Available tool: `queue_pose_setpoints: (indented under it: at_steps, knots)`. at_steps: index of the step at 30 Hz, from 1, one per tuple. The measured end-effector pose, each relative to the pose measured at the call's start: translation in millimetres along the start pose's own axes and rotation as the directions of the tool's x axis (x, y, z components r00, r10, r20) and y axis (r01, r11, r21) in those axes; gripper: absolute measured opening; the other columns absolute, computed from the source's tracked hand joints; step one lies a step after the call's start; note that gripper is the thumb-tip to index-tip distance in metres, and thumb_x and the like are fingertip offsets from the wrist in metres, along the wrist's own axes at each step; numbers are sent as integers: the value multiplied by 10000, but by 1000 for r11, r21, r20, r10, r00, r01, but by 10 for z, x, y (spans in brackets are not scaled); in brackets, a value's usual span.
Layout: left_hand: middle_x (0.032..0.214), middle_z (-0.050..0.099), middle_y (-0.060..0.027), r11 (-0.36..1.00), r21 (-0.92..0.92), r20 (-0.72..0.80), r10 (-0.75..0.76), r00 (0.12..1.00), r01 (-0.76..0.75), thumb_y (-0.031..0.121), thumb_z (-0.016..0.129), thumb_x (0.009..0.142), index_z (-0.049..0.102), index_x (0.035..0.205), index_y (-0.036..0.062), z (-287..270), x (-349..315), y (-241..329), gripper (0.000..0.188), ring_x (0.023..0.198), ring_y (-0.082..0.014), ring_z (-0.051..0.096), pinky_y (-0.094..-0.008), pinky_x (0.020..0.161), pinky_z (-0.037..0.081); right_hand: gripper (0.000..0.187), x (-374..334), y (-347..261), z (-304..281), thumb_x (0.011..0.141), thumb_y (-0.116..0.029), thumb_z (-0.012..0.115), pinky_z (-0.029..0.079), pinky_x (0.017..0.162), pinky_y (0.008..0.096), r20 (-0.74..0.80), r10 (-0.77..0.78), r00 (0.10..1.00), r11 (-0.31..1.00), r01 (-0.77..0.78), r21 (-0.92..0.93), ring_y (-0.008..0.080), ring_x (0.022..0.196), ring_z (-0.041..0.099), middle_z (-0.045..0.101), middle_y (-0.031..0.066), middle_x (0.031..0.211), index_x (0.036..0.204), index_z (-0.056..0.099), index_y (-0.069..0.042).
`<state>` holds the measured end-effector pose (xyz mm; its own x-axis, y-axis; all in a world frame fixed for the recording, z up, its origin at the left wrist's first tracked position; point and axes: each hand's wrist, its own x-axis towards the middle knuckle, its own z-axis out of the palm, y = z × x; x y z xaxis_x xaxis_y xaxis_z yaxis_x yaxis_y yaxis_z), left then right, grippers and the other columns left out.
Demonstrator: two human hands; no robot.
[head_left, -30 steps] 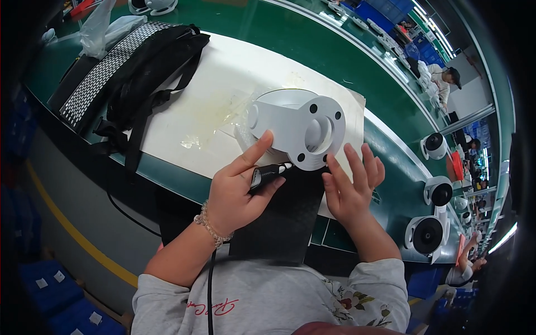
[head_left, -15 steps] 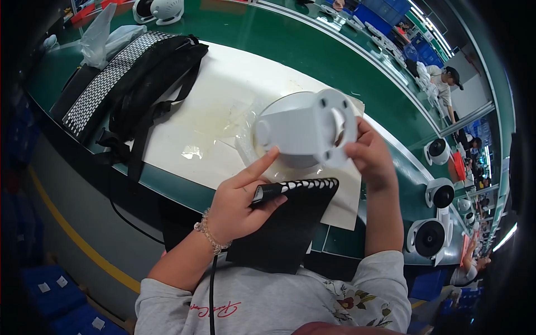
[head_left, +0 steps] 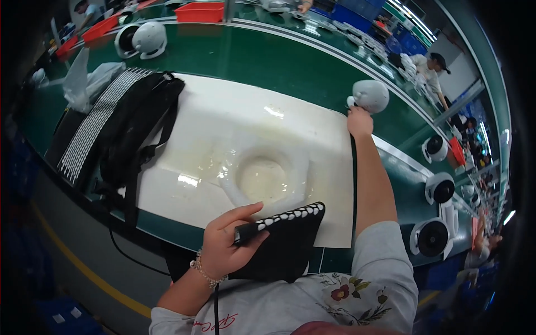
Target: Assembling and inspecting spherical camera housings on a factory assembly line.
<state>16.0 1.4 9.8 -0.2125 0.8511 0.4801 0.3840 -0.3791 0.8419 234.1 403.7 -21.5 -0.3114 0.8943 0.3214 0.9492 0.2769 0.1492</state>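
**Right hand at the white rounded plastic housing (head_left: 371, 96), left hand pinching a flat black panel (head_left: 285, 245)**

Housing sat in the upper right of the frame over the green bench (head_left: 251, 61), past the corner of the glossy white sheet (head_left: 329, 195). Right hand (head_left: 360, 120) touched its lower left side, arm nearly straight. Fingers curled in at the contact, tips hidden; couldn't tell if they were gripping or letting go.

Left hand (head_left: 231, 240), lower centre: thumb and fingers pinched the panel's left end by the white-dotted edge, index finger extended over the top. Panel was tilted, just below the translucent ring (head_left: 300, 173) in mid-frame.

Handling notes, my judgement: a long reach meant less wrist control, so best kept slow, with the housing's weight fully on the bench before any finger eased off. Round shell probably rolled easily; a hold low on it looked safer than one on the dome. Left pinch needed to stay firm, panel edge clear of the ring. Black bag (head_left: 134, 131) at frame left was well apart, no snag risk.
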Motion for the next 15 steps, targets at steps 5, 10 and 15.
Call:
queue_pose_setpoints:
  at_steps: [5, 10, 15]
  knots:
    - [1036, 588, -158, 999, 22, -16, -30, 999, 31, 9, 669, 663, 579, 823, -34, 28, -6, -1, 188, 809, -195, 583, -269, 722, 446, 380, -537, 99, -18, 860, -256, 460, 351, 939, 376, -149, -28, 988, 847, 103, 522, 316, 1101, 465, 510, 183, 1154, 1163, 476, -27]
    - [970, 571, -101, 989, -75, -87, -133, 987, 126, -40, 593, 690, 558, 997, -41, 57, -69, -9, 309, 891, -152, 535, -250, 806, 395, 465, -1472, 636, -317, 841, -350, 504, 313, 965, 386, 37, 133, 990, 902, -136, 409, 328, 1176, 384, 435, 178, 1240, 1172, 446, -29]
    - [983, 584, -159, 974, -104, -124, -215, 969, 202, 23, 667, 682, 553, 813, -34, 111, -105, 11, 182, 873, -211, 571, -281, 789, 425, 635, -1894, 2231, -122, 805, -493, 465, 317, 937, 460, -68, 792, 606, 609, -793, 20, 299, 1222, 316, 368, 181, 1294, 1192, 421, 9]
